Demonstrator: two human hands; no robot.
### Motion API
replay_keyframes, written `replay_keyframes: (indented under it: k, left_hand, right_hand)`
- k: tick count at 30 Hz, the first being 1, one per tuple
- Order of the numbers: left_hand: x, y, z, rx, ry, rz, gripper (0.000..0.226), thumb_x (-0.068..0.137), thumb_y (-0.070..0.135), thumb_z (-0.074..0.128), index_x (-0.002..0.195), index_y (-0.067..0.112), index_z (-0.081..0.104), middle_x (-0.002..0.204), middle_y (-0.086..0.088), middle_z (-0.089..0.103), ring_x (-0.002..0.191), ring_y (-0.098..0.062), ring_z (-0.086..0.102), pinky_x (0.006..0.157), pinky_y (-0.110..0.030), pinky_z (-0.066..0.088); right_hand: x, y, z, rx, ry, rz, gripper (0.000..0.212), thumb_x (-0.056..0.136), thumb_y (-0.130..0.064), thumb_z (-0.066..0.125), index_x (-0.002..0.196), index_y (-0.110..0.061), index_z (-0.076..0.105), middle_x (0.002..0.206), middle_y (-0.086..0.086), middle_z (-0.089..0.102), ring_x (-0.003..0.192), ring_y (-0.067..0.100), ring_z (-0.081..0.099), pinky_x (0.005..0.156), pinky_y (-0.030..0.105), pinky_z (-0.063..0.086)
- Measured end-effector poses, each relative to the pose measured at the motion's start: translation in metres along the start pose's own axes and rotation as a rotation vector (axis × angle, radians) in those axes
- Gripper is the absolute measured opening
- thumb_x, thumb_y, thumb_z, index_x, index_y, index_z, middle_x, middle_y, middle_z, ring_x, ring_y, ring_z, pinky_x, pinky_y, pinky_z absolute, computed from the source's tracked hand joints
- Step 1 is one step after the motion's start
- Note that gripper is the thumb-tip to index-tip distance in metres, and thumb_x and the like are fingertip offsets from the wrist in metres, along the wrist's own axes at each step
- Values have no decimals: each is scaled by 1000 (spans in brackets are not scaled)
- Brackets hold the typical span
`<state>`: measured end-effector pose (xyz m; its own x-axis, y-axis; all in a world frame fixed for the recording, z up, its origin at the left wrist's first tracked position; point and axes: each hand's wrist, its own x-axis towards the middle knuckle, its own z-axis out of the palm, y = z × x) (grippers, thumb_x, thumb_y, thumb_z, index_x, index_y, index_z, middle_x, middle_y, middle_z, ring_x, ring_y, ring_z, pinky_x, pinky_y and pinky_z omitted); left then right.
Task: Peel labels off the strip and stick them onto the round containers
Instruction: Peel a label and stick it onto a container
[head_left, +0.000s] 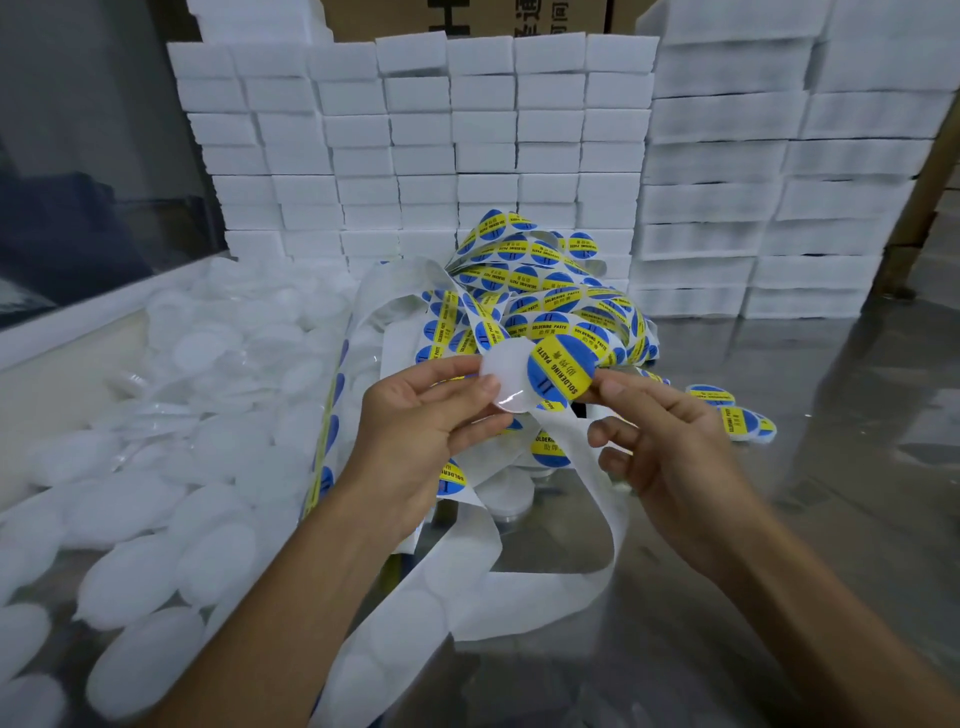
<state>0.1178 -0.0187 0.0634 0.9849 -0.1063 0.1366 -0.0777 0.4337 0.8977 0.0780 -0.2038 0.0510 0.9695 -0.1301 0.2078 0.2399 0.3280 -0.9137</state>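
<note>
My left hand (421, 415) pinches a round white container (503, 375) between thumb and fingers, held up at the centre of the view. My right hand (670, 441) pinches a round blue and yellow "Soldering Paste" label (557, 373) by its right edge, and the label overlaps the container's right side. A tangled label strip (540, 296) with several blue and yellow labels lies piled just behind both hands. Its bare white backing (582, 467) loops down under my hands.
A heap of round white containers (171, 452) fills the left side. Labelled containers (737, 415) lie to the right on the shiny metal table (810, 519). Stacks of white foam blocks (467, 145) wall off the back.
</note>
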Motion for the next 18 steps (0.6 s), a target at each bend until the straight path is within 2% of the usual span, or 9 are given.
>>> replay_keyframes:
  k: [7, 18]
  left_hand:
    - [0, -2, 0, 22, -51, 2, 36, 60, 14, 77, 94, 3, 69, 91, -16, 76, 81, -27, 75, 64, -29, 60]
    - [-1, -3, -1, 15, -35, -3, 36, 59, 14, 78, 93, 3, 69, 90, -17, 76, 82, -28, 75, 63, -28, 59]
  right_hand:
    - [-3, 4, 1, -60, -145, 26, 26, 75, -28, 67, 97, -22, 80, 101, 5, 76, 58, 11, 62, 49, 18, 44]
    - [-3, 6, 1, -65, -171, 40, 31, 72, -30, 69, 101, -21, 79, 106, 7, 75, 58, 13, 61, 49, 20, 44]
